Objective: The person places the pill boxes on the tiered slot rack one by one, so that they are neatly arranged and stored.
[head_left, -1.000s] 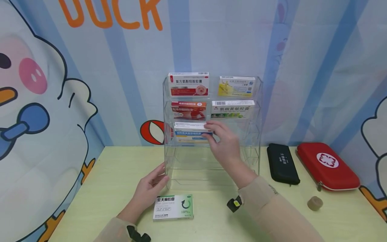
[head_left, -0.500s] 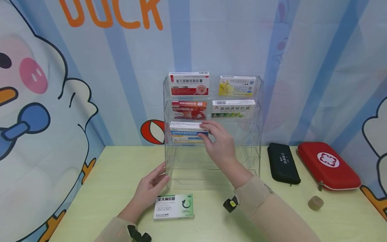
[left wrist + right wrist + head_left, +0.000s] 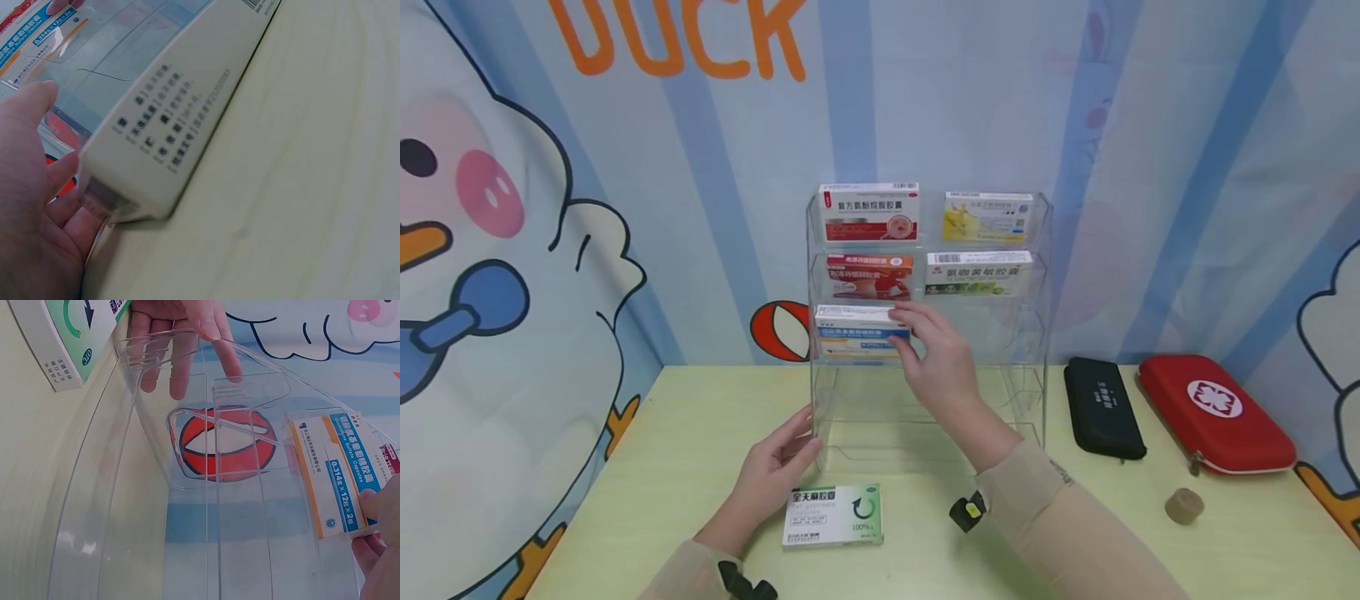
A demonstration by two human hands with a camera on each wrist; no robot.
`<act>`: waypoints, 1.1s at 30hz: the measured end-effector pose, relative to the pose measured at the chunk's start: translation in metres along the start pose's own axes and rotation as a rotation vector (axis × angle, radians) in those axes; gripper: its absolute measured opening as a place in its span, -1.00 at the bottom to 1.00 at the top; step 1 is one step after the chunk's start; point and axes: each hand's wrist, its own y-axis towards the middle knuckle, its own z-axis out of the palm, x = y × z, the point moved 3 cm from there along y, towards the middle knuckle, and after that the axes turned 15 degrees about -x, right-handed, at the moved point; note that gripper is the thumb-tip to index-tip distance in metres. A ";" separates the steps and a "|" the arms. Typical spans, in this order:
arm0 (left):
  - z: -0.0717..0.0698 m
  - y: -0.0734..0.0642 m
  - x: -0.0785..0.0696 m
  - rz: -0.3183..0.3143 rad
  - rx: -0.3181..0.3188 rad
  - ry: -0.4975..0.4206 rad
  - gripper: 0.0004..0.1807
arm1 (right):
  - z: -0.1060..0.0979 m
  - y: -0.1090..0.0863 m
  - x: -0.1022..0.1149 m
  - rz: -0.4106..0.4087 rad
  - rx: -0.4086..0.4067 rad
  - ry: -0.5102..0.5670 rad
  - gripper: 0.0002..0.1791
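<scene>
In the head view, my right hand (image 3: 942,358) pinches the right end of a white, blue and orange medicine box (image 3: 855,333), thumb in front and fingers at its top. The box stands upright at the left of the third tier of a clear display rack (image 3: 891,408). The right wrist view shows the medicine box (image 3: 334,469) near the rack's side wall. My left hand (image 3: 775,471) rests against the rack's lower left side, its fingers fairly straight along the outside. Just right of that hand, a green and white medicine box (image 3: 833,517) lies flat on the table.
Higher tiers hold a red and white box (image 3: 871,218), a yellow and white box (image 3: 987,218), a red box (image 3: 870,277) and a green and white box (image 3: 977,275). A black case (image 3: 1103,408), red first-aid case (image 3: 1217,414) and small brown cylinder (image 3: 1184,506) lie right.
My right hand has slid the blue and white medicine box left along its tier, towards the rack's left wall. The left hand has stayed by the rack's side.
</scene>
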 end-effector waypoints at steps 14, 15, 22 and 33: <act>0.001 0.001 0.002 0.008 -0.007 -0.019 -0.33 | -0.014 -0.007 -0.001 -0.051 -0.051 -0.030 -0.54; 0.001 0.001 0.002 0.007 -0.006 -0.020 -0.33 | -0.016 -0.008 0.000 -0.062 -0.062 -0.030 -0.54; 0.001 0.001 0.001 -0.003 0.003 -0.011 -0.32 | -0.024 -0.027 0.006 -0.149 -0.125 0.019 -0.55; -0.001 0.001 0.000 0.000 -0.009 -0.007 -0.34 | -0.024 -0.070 0.022 -0.144 0.049 0.125 -0.39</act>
